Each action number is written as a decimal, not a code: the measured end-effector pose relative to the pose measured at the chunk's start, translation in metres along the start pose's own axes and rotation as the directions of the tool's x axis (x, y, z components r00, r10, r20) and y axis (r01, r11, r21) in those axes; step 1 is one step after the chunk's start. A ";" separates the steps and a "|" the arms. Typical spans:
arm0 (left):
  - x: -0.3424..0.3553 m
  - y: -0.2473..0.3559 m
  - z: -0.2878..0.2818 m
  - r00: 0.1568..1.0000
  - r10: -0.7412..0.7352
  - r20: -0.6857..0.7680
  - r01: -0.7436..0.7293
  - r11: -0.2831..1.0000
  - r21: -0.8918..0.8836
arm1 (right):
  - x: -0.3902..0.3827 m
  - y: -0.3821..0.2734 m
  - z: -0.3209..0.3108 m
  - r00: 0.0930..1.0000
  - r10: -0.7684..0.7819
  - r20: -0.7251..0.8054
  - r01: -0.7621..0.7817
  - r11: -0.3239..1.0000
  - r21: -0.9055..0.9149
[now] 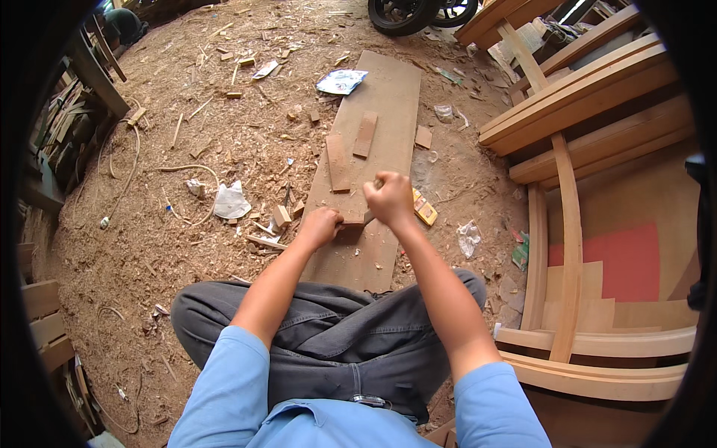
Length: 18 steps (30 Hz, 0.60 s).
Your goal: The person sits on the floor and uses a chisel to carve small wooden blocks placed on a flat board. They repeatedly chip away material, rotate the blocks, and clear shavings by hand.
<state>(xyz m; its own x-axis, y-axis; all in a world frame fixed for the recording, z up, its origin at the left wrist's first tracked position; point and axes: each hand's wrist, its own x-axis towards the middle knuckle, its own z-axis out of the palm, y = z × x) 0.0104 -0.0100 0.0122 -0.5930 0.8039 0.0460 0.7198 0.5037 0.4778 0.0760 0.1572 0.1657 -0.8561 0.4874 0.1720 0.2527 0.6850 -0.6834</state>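
My left hand (321,228) is closed on the left end of a small brown wood block (351,222), pressing it to a long plank (321,261) on the ground in front of my crossed legs. My right hand (390,198) makes a fist round a hand tool just above the block's right end. A bit of its handle shows at the top of the fist, and a narrow end slants down to the block; its exact kind is hidden. Farther up the plank lie two flat wood pieces, a wider one (337,164) and a narrower one (365,134).
A blue-and-white packet (341,81) lies at the plank's far end. A yellow pack (424,207) sits right of the plank. Large wooden frames (569,246) stand at the right. Shavings and offcuts cover the ground; wheels (403,13) stand at the back.
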 end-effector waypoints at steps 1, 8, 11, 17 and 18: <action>0.000 0.000 0.000 1.000 -0.008 0.009 0.008 1.000 0.006 | -0.002 -0.001 0.001 0.999 0.004 0.046 -0.003 1.000 -0.015; -0.001 -0.001 0.002 1.000 -0.005 0.010 0.005 1.000 0.002 | -0.001 -0.008 0.016 0.994 -0.104 0.026 0.106 0.991 -0.079; 0.002 -0.003 0.003 0.999 0.004 0.041 -0.005 1.000 0.021 | 0.011 -0.012 0.024 0.984 -0.155 -0.092 0.147 0.985 -0.088; 0.003 -0.006 0.005 0.999 0.019 0.043 -0.021 0.999 0.029 | 0.013 -0.012 0.017 0.991 -0.069 0.113 0.087 0.982 -0.168; 0.003 -0.007 0.006 0.999 0.018 0.040 -0.019 0.999 0.027 | 0.013 -0.011 0.014 0.993 -0.046 0.106 0.060 0.989 -0.135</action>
<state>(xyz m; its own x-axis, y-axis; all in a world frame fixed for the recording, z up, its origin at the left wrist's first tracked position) 0.0058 -0.0092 0.0042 -0.5654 0.8246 0.0192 0.7403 0.4970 0.4526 0.0554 0.1483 0.1658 -0.9097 0.3953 0.1273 0.2592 0.7801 -0.5695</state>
